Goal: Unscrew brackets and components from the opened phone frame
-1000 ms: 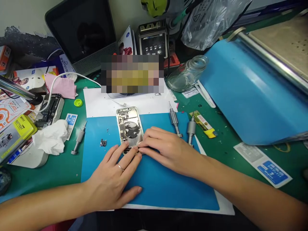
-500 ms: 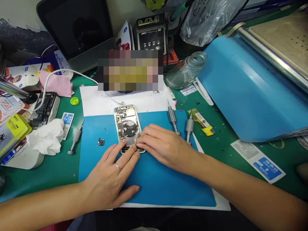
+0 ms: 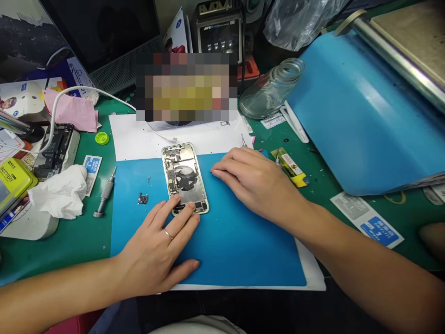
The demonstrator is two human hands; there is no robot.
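An opened smartphone (image 3: pixel 193 163), its insides bared, lies face up on the blue mat (image 3: pixel 243 260). My left hand (image 3: pixel 158 248) rests across the phone's lower end with fingers stretched and spread, the fingertips touching it. Just right of the phone and apart from it, my right hand (image 3: pixel 252 178) has thumb and fingertips pinched together above the mat. Whatever is in that pinch, if anything, is too small to make out. Left of the phone sit a small dark component (image 3: pixel 142 198) and some tiny metal bits (image 3: pixel 149 179).
A screwdriver (image 3: pixel 106 192) lies at the mat's left edge; more tools are partly hidden behind my right hand. A glass jar (image 3: pixel 269 93), white tweezers (image 3: pixel 295 123) and a yellow item (image 3: pixel 292 169) lie to the right. Crumpled tissue (image 3: pixel 59 195) is on the left.
My right hand has lifted off the phone's lower right corner and moved right and up, still pinched. My left hand stays on the phone. The whole view has shifted slightly.
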